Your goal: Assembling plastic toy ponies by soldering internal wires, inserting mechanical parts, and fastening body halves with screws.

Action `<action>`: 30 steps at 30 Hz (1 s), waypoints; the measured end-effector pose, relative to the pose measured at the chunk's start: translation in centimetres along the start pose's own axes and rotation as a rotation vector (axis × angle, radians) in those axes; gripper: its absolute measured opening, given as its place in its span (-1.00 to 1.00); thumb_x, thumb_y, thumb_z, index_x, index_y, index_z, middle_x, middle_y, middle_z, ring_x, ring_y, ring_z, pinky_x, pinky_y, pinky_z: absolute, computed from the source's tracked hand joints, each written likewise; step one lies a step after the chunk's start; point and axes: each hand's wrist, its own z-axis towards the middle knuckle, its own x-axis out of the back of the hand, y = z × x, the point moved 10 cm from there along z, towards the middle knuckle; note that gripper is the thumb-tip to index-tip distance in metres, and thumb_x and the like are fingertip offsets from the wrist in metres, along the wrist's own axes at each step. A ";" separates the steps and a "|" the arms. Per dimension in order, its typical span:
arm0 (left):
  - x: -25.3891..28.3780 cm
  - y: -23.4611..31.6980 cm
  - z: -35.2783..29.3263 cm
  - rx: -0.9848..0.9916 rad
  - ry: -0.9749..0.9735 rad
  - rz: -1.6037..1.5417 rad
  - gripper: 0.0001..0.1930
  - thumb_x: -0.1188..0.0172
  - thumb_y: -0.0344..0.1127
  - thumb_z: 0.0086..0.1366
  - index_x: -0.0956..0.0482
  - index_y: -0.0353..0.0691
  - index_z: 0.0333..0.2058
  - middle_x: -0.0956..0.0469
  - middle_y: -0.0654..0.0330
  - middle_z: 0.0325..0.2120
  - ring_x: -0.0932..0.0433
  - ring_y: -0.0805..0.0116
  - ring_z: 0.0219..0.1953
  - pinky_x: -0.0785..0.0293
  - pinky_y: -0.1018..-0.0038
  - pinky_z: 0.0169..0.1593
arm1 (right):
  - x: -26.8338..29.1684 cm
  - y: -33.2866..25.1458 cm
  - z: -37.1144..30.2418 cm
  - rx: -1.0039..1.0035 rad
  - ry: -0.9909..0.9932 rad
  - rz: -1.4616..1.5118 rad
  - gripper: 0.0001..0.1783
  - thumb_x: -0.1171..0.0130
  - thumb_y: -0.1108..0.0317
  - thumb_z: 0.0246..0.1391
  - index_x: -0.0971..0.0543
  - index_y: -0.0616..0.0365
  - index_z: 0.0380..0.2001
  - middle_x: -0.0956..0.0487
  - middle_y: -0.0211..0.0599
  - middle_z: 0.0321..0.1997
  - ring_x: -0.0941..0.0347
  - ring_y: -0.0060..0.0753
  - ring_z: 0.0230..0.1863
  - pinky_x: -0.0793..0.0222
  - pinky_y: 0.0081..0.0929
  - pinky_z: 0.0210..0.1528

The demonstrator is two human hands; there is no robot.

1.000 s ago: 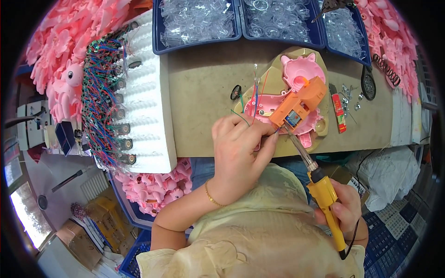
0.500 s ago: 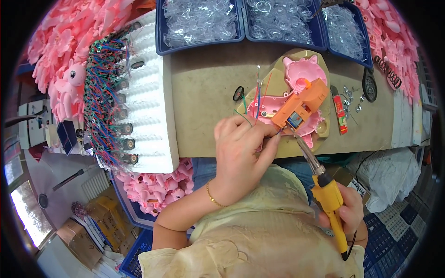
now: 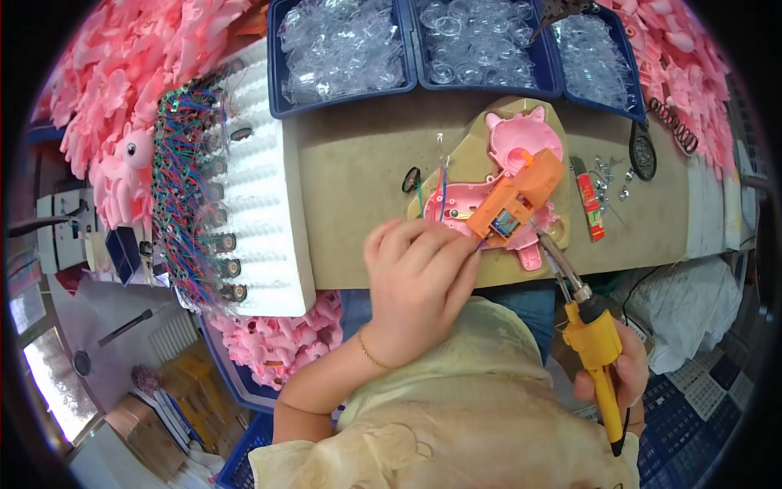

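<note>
My left hand (image 3: pixel 419 281) is closed at the near left corner of an orange plastic housing (image 3: pixel 529 183). Its thumb and forefinger pinch a thin dark wire (image 3: pixel 481 243). A small blue circuit board (image 3: pixel 505 223) shows in the housing's opening. The housing rests across a pink toy shell half (image 3: pixel 460 196), which lies in a tan holder (image 3: pixel 562 122). My right hand (image 3: pixel 627 367) grips a yellow soldering iron (image 3: pixel 593 342), its tip just right of the housing. Red and blue wires (image 3: pixel 443 191) stand up from the shell, beside a small round black speaker (image 3: pixel 411 180).
Blue bins (image 3: pixel 342 102) of clear plastic parts line the back. At left, a white foam block (image 3: pixel 265 204) carries wired boards and speakers. Pink toy parts (image 3: pixel 114 73) are heaped on both sides. A red-handled cutter (image 3: pixel 590 204) and loose screws (image 3: pixel 604 175) lie right of the holder.
The soldering iron's tip has shifted away from the housing's near edge, toward its right side. My left hand stays at the wire. The whole view has shifted slightly.
</note>
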 end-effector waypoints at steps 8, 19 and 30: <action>-0.3 -1.3 1.4 0.127 -0.108 -0.245 -0.90 -0.24 -0.45 -0.01 -0.57 -0.13 -0.46 -0.47 0.34 -0.59 -0.38 0.37 -0.46 -0.17 0.44 -0.22 | 2.3 3.5 -3.9 -0.468 0.168 0.299 -0.23 -0.25 0.26 -0.05 -0.15 0.42 0.12 -0.44 0.16 -0.05 -0.45 -0.34 -0.13 -0.36 -0.53 -0.15; -0.2 0.1 2.3 0.077 -0.109 -0.080 -0.92 -0.26 -0.41 -0.02 -0.52 -0.12 -0.52 -0.42 0.34 -0.64 -0.31 0.38 -0.51 -0.13 0.43 -0.24 | 0.6 1.6 0.1 -0.152 -0.048 0.144 -0.30 -0.32 0.34 -0.12 -0.17 0.13 0.04 -0.40 0.39 -0.11 -0.55 0.00 -0.30 -0.48 -0.38 -0.42; -0.3 0.0 2.2 0.082 -0.132 -0.093 -0.92 -0.24 -0.42 -0.01 -0.52 -0.11 -0.51 -0.40 0.35 -0.65 -0.32 0.38 -0.49 -0.13 0.44 -0.23 | -1.3 2.5 1.3 -0.262 -0.141 0.293 -0.41 -0.34 0.41 -0.18 -0.19 0.01 -0.14 -0.39 0.42 -0.12 -0.55 0.08 -0.32 -0.49 -0.33 -0.43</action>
